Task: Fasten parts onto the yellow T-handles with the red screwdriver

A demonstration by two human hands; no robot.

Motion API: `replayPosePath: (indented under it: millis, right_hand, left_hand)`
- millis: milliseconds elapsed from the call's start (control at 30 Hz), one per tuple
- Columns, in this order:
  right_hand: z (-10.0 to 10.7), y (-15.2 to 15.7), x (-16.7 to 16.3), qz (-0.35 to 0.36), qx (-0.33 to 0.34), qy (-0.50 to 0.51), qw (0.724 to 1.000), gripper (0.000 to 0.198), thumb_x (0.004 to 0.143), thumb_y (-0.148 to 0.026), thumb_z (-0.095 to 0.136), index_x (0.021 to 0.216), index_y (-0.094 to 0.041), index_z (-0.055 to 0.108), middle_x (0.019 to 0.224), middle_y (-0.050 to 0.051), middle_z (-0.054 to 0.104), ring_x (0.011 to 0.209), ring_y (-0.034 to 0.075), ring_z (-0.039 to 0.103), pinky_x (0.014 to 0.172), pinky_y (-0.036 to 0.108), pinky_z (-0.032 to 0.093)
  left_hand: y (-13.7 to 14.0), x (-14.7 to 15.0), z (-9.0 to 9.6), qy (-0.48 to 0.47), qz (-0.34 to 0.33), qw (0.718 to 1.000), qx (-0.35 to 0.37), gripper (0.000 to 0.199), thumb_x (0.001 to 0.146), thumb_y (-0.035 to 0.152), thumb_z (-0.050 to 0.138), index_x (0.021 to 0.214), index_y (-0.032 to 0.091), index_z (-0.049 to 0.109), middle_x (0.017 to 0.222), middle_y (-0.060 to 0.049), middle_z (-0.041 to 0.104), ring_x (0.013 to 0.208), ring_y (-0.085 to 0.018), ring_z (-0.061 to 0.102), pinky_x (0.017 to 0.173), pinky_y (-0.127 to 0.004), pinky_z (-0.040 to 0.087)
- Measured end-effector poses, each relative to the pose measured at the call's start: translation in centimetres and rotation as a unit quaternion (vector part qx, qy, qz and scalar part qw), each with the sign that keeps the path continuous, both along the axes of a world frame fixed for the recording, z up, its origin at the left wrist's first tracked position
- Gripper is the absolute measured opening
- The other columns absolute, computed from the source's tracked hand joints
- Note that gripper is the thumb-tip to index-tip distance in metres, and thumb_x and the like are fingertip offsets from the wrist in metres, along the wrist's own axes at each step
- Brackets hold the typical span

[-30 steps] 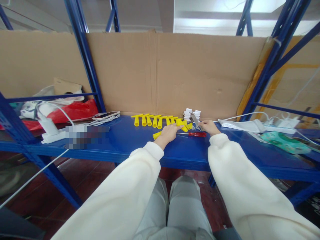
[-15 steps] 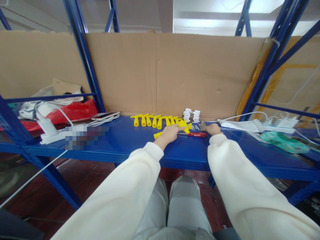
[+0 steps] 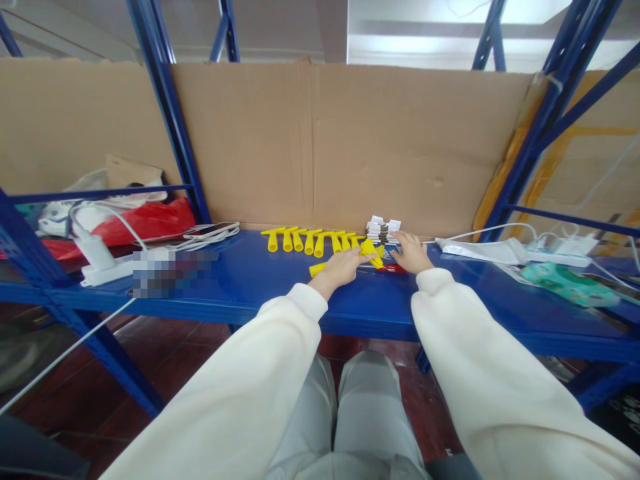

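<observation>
My left hand (image 3: 340, 270) is closed around a yellow T-shaped plastic piece (image 3: 317, 269); its tubular handle end shows left of the hand and its wide head at the right. My right hand (image 3: 413, 255) is open, fingers spread, over the shelf just right of that head, with nothing plainly held. Under its fingers lies a screwdriver with a red handle (image 3: 393, 268), partly covered. A stack of white pieces (image 3: 383, 230) stands behind the right fingertips. Several like yellow T-shaped pieces (image 3: 299, 241) lie in a row behind my left hand.
The blue metal shelf (image 3: 250, 280) has a cardboard sheet (image 3: 350, 147) along its back. At left are a white power strip (image 3: 115, 270), cables and a red bag (image 3: 150, 223). On the right lie a white packet (image 3: 483, 251), another power strip and a green pack (image 3: 570, 283).
My right hand has moved left and spread its fingers; the flat grey piece at its fingertips no longer shows. My left hand stays on the yellow piece, nearly still.
</observation>
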State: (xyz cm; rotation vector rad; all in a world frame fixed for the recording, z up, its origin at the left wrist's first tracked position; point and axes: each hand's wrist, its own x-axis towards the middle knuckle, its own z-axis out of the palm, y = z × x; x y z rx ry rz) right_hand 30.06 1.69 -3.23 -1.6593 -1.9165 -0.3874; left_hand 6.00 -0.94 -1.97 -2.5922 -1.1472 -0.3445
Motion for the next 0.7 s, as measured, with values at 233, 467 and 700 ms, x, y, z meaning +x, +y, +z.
replayPosePath:
  millis: [233, 467, 700]
  right_hand:
    - [0.4, -1.0, -2.3, 0.087, -0.027, -0.124, 0.988, 0.072, 0.087, -0.020, 0.049, 0.158, -0.030, 0.041, 0.159, 0.010, 0.048, 0.146, 0.035, 0.041, 0.117, 0.071, 0.021]
    - [0.9, -1.1, -2.9, 0.094, -0.070, -0.126, 0.985, 0.048, 0.093, -0.020, 0.046, 0.136, -0.026, 0.067, 0.141, 0.012, 0.066, 0.136, 0.032, 0.055, 0.119, 0.063, 0.021]
    - [1.3, -1.7, -3.4, 0.060, -0.068, -0.141, 0.986, 0.046, 0.093, -0.018, 0.046, 0.131, -0.025, 0.071, 0.134, 0.010, 0.071, 0.129, 0.028, 0.061, 0.116, 0.052, 0.031]
  left_hand:
    - [0.4, 0.3, -0.7, 0.018, -0.047, 0.999, 0.010, 0.065, 0.097, 0.008, 0.041, 0.155, 0.036, 0.046, 0.140, -0.011, 0.062, 0.127, -0.024, 0.062, 0.101, -0.034, 0.052]
    - [0.1, 0.7, -0.8, 0.028, -0.081, 0.996, 0.016, 0.063, 0.098, 0.008, 0.039, 0.155, 0.036, 0.047, 0.140, -0.009, 0.063, 0.130, -0.021, 0.061, 0.103, -0.033, 0.051]
    - [0.3, 0.7, -0.8, 0.027, -0.066, 0.997, 0.012, 0.061, 0.099, 0.010, 0.039, 0.155, 0.034, 0.047, 0.140, -0.009, 0.062, 0.127, -0.023, 0.062, 0.101, -0.033, 0.052]
